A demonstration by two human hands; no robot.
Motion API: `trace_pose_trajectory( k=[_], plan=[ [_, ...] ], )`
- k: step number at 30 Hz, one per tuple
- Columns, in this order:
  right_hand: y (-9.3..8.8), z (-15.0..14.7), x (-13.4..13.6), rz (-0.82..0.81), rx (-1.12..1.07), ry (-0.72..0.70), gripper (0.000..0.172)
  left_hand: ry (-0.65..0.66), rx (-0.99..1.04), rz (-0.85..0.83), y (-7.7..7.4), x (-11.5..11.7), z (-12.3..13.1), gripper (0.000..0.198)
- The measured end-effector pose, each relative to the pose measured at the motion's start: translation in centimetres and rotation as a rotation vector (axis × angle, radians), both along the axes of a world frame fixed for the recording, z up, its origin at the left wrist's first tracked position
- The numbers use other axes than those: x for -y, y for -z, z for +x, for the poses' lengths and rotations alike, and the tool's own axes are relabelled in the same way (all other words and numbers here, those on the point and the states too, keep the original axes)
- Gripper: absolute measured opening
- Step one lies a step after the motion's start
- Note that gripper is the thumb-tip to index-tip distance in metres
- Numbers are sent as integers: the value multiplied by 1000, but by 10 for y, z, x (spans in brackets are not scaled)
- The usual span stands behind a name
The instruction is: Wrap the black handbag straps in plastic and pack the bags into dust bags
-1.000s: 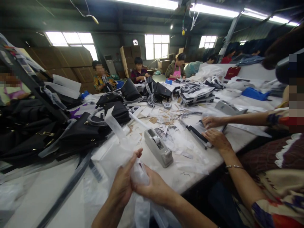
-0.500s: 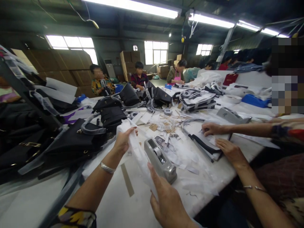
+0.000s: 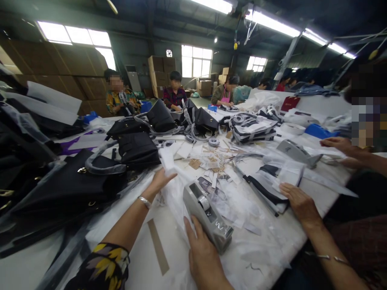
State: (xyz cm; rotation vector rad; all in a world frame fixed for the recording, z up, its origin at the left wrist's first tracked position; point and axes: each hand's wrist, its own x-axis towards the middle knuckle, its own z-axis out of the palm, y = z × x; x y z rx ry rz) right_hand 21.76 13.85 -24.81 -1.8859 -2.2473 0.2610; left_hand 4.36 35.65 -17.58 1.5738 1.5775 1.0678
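Note:
My left hand is closed on a crumpled strip of thin white wrapping film, its thumb stretched out to the right. Lower down, my right hand is open with its fingers extended, at the film's near end and close against the left side of a grey tape dispenser. Whether the right fingertips touch the dispenser I cannot tell. A roll of tape sits in the dispenser. A narrow brown strip lies on the white table between my forearms.
Black handbags with wrapped handles crowd the left. Paper and film scraps litter the middle. At right, a co-worker's hand rests by a partly wrapped black-and-white piece; a second dispenser stands behind. Other people sit across the table.
My view has shifted, and the film hangs lower and looser. My right hand has moved from pointing to lying alongside the dispenser. A co-worker's far hand has left the wrapped piece.

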Motion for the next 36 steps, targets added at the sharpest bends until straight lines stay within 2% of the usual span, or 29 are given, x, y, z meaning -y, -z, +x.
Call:
trace_pose_trajectory(
  k=[2,4,6,9,12,15,17,20,23,26,29,33,36],
  plan=[
    [-13,-1,-1,-20,-51,-30,91,-73,-61,35,2,10,-11,43],
    [-34,-1,1,-52,-105,-38,84,-132,-128,92,3,31,-18,54],
    [-55,1,8,-61,-147,-27,85,-133,-182,165,7,64,-17,63],
    [-80,11,27,-5,-185,-73,93,-31,-238,248,16,130,-5,63],
    [-88,31,57,21,-187,-203,87,19,-298,270,30,191,6,64],
    [-75,48,83,-47,-167,-300,76,115,-412,241,48,222,14,66],
    [-58,53,92,-87,-151,-291,73,196,-437,204,60,221,20,66],
    [-40,48,90,-88,-124,-219,66,231,-434,179,73,196,33,59],
    [-42,41,84,-49,-97,-159,62,213,-423,178,74,167,43,56],
    [-52,42,88,38,-86,-175,61,174,-404,194,67,157,41,53],
    [-53,48,97,58,-86,-258,56,142,-384,220,60,169,30,52],
    [-47,51,99,-78,-68,-322,53,153,-364,258,53,198,15,49],
    [-54,48,94,-11,-111,-378,51,137,-378,305,42,211,0,45]
  ],
)
